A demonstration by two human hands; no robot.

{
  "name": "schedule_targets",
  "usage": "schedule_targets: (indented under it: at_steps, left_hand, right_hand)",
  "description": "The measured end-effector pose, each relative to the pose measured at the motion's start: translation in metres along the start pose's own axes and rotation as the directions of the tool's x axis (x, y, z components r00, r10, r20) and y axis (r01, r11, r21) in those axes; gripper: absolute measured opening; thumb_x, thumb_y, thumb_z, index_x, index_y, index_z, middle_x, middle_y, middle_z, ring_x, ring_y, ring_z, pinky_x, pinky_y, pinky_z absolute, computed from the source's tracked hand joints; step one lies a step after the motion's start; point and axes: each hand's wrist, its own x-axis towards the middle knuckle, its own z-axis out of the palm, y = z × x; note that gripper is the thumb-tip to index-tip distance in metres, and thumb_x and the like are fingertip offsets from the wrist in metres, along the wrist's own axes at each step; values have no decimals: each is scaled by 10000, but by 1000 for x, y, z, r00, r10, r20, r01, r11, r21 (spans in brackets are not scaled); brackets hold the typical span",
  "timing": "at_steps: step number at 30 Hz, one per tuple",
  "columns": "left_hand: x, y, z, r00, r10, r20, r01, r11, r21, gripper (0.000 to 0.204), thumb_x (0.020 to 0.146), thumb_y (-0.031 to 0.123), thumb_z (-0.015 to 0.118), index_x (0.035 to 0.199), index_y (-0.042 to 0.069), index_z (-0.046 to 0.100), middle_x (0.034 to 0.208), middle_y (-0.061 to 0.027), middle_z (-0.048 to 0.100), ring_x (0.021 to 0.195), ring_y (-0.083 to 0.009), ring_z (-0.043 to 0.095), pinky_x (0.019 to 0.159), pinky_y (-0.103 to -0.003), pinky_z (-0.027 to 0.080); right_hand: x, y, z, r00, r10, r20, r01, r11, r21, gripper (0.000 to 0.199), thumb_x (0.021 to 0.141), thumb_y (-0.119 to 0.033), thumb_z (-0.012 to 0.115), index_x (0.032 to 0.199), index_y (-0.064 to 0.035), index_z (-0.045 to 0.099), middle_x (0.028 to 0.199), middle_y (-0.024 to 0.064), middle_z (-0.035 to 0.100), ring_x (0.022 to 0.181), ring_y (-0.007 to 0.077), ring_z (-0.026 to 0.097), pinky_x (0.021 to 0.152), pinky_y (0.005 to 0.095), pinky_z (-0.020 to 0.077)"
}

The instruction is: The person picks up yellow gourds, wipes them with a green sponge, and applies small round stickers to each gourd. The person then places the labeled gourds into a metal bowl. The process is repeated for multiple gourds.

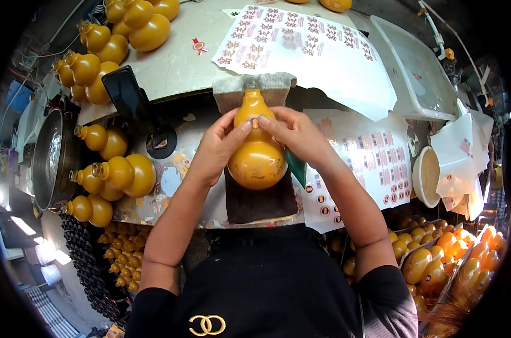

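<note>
A glossy yellow gourd-shaped bottle lies in front of me with its transparent neck pointing away. Its neck end rests on a cloth-covered block, and its round base is over a dark brown pad. My left hand grips the bottle's narrow upper part from the left, and my right hand grips it from the right. Both thumbs press at a small round blue-and-orange sticker on the waist. A green pointed piece shows beneath my right hand, partly hidden.
Sticker sheets lie to the right, with a large printed sheet beyond. More gourd bottles stand at left, near a phone on a stand. A clear plastic tray, a round bowl and crates of bottles are at right.
</note>
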Motion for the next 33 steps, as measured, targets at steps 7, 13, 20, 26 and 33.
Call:
schedule_targets:
  at_steps: [7, 13, 20, 26, 33]
  left_hand:
    - [7, 0, -3, 1000, -30, 6, 30, 1000, -1, 462, 934, 235, 628, 1303, -19, 515, 1149, -60, 618, 1024, -107, 590, 895, -240, 470]
    - [5, 0, -4, 1000, -14, 19, 14, 1000, 1, 460, 935, 239, 628, 1300, -19, 520, 1151, -58, 622, 1015, -98, 592, 884, -237, 474]
    - [7, 2, -3, 1000, -14, 25, 14, 1000, 3, 455, 932, 251, 631, 1289, -12, 529, 1127, -46, 627, 1001, -94, 593, 884, -235, 470]
    - [8, -2, -3, 1000, 5, 27, -5, 1000, -3, 464, 928, 273, 638, 1275, -15, 529, 1112, -50, 624, 991, -96, 594, 876, -234, 472]
    - [11, -4, -4, 1000, -7, 25, 6, 1000, 22, 466, 932, 285, 630, 1270, -17, 517, 1112, -65, 612, 980, -110, 597, 865, -246, 484]
  right_hand:
    - [0, 3, -1, 999, -47, -4, 47, 999, 23, 521, 913, -421, 623, 1157, 36, 579, 808, 46, 650, 764, 69, 575, 703, 228, 458]
    - [0, 0, 2, 1000, -12, 14, 12, 999, 37, 527, 915, -424, 620, 1163, 37, 562, 832, 68, 669, 768, 77, 593, 700, 222, 462]
    - [0, -1, 2, 1000, -7, 15, 6, 998, 66, 526, 919, -422, 615, 1176, 33, 556, 885, 90, 681, 820, 89, 606, 737, 232, 471]
    - [-2, -3, 2, 1000, 2, 15, -3, 999, 49, 518, 921, -423, 610, 1174, 26, 559, 908, 88, 676, 837, 89, 602, 751, 233, 469]
    - [3, 1, 4, 1000, 15, 12, -16, 997, 78, 530, 908, -422, 635, 1166, 29, 532, 846, 56, 644, 793, 77, 583, 711, 214, 455]
